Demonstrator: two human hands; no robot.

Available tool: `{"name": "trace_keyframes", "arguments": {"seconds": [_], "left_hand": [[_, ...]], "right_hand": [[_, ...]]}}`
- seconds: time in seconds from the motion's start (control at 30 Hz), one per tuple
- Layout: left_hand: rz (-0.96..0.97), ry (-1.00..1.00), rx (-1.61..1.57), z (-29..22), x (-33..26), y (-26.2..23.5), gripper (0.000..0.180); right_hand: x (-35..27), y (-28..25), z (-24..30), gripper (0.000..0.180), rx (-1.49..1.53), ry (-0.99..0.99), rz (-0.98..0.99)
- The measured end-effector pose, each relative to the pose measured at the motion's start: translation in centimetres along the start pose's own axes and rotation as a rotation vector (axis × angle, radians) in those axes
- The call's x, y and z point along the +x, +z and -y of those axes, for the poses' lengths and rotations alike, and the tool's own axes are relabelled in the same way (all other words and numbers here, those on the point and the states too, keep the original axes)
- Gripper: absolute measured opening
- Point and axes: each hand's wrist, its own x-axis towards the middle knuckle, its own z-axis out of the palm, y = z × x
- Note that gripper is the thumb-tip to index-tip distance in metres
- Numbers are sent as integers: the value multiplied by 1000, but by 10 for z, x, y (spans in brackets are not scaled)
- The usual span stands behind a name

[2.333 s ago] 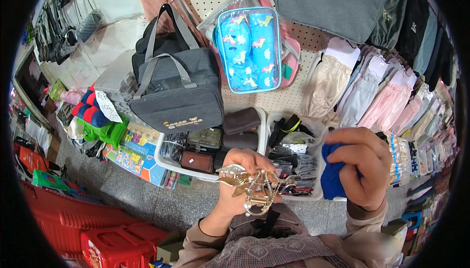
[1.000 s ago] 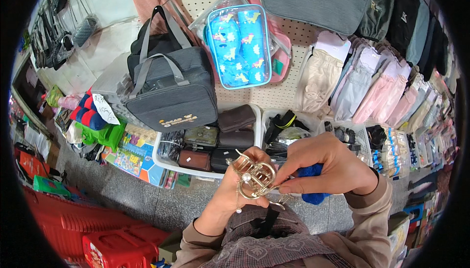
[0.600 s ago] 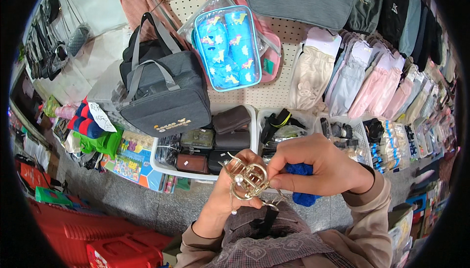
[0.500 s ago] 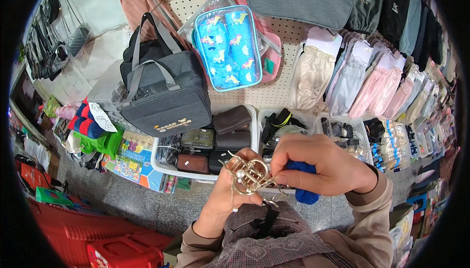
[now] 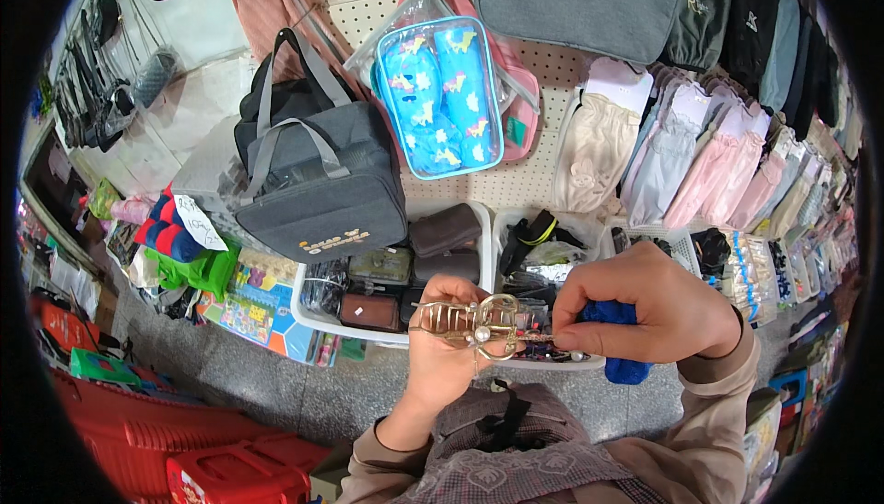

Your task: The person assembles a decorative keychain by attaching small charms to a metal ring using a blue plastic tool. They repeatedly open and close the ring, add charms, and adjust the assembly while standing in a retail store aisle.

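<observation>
A gold metal hair claw clip with a pearl bead on it lies across my left hand, whose fingers are closed around its toothed end. The clip's looped end points toward my right hand. Thumb and forefinger of that hand pinch together beside the loops, on what looks like a thin strand coming off the clip. Tucked under the same hand's curled fingers is a soft blue bundle, cloth-like, its exact kind unclear. My right fingers hide part of it.
Behind my hands, a white basket holds wallets and pouches, with another bin beside it. A grey bag and a blue patterned pouch hang above. Sleeve covers hang at right; a red plastic container stands lower left.
The claw clip has turned from a slanted, loops-up pose to lying sideways. My right hand has moved to the right, away from my left, with the blue bundle still in it.
</observation>
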Motion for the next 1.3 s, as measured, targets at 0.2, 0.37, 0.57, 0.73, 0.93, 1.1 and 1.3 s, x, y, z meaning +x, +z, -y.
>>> {"name": "trace_keyframes", "arguments": {"seconds": [0.2,0.37,0.57,0.73,0.93,1.1,1.3], "left_hand": [[-37,116,-71,-1,4,9,58],[-122,200,70,-1,10,14,62],[-190,252,19,-2,12,22,62],[-200,180,-214,-8,10,28,60],[-47,344,-134,-7,10,23,44],[-63,490,31,-4,6,18,50],[-107,672,364,-10,3,6,46]], "right_hand": [[-3,2,8,12,110,62,-21],[-6,12,6,11,69,-14,-67],[-12,23,0,13,115,-91,-73],[-12,28,-4,12,116,-153,-68],[-8,28,-6,16,-33,-280,-251],[-4,38,-3,19,-137,-332,-368],[1,47,1,16,-210,-339,-398]]}}
